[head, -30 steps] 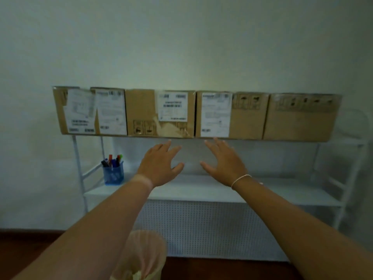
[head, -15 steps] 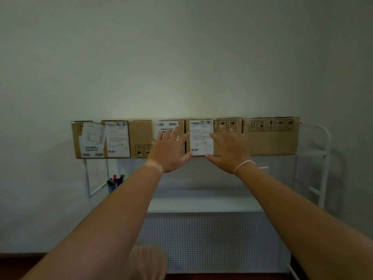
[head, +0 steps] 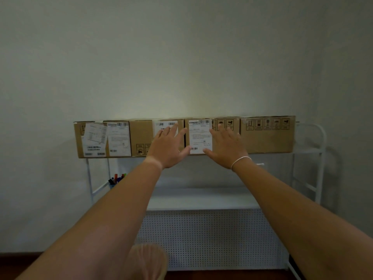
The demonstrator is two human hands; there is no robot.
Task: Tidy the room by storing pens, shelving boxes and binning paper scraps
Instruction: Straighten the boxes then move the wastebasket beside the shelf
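Cardboard boxes (head: 184, 136) stand in a row along the top shelf (head: 306, 150) of the white rack, edge to edge. We lay our left hand (head: 167, 149) and right hand (head: 226, 148) flat on the two middle boxes, fingers straight, grasping nothing. Pens (head: 117, 178) stand at the lower shelf's left end.

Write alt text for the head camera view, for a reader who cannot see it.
Two open hands reach to a row of four cardboard boxes on a white rack's top shelf: the left hand at the second box, the right hand at the third. A pen cup stands on the lower shelf.
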